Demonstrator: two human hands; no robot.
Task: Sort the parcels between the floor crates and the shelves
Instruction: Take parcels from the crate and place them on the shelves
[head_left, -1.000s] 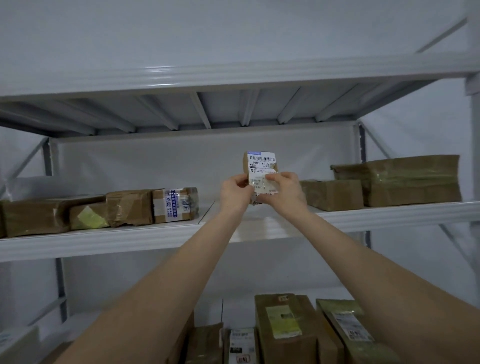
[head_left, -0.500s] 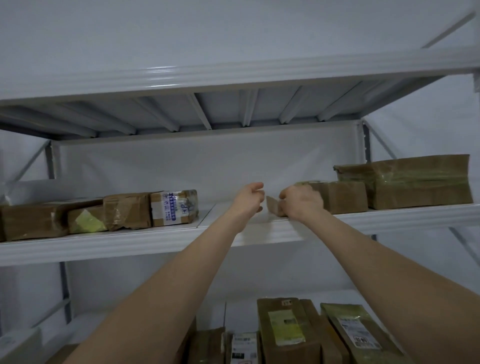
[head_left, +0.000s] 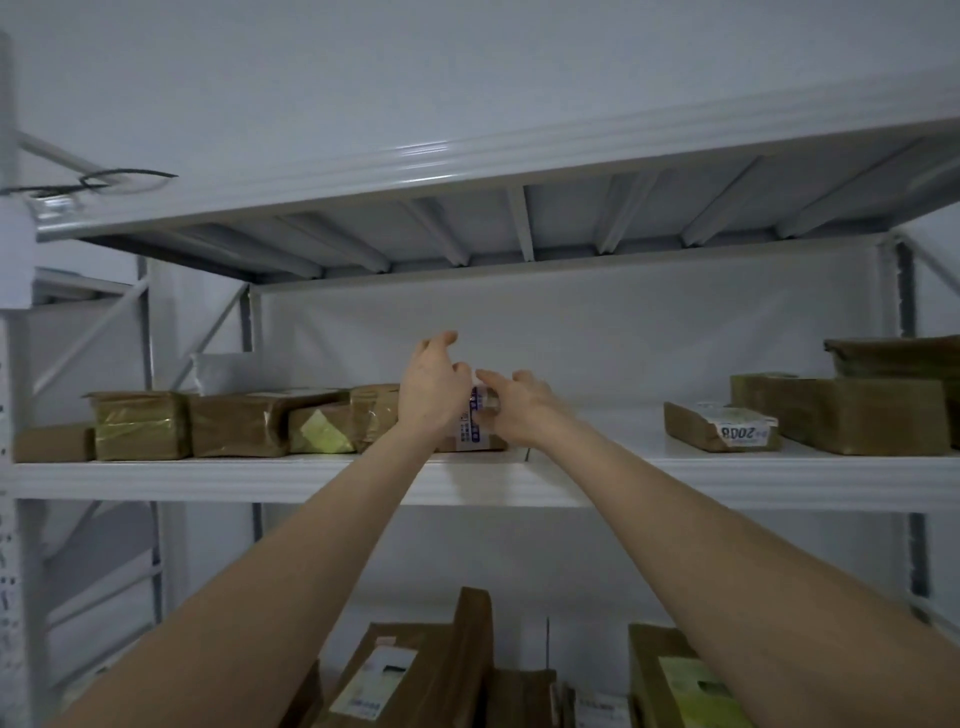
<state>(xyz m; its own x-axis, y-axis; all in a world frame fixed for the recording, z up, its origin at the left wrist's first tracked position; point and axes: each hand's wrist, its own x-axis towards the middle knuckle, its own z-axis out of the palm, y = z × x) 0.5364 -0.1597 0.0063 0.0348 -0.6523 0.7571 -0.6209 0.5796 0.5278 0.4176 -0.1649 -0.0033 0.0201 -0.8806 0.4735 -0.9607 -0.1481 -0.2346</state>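
Now the small labelled parcel (head_left: 475, 426) at the right end of the left row on the middle shelf (head_left: 519, 483) sits between the left hand (head_left: 434, 387) and the right hand (head_left: 519, 408), fingers spread and curled round it; whether they grip is unclear. A second ago both hands held a small parcel (head_left: 722, 427) up; it lies flat by the right-hand boxes, so that placement looks done. Its label reads "2008" upside down; the near parcel's blue print is too small to read.
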